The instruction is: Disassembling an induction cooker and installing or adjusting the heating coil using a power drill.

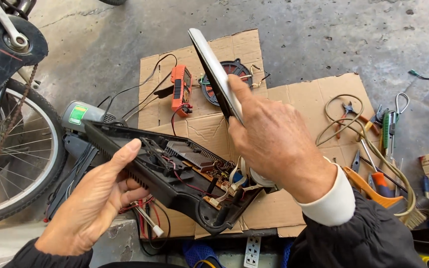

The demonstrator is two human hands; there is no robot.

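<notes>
Head view: opened black appliance housing (175,173), circuit board exposed, is held over the cardboard (294,99) on the floor by left hand (93,203) fingers clamped on its edge, while right hand (274,144) grips the detached cover panel (214,74), whose swing risks straining the wires.

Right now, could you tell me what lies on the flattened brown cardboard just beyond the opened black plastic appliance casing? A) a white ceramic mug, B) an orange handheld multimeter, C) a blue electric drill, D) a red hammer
B: an orange handheld multimeter with dark leads lies on the flattened brown cardboard, past the opened black plastic appliance casing that the left hand holds.
</notes>
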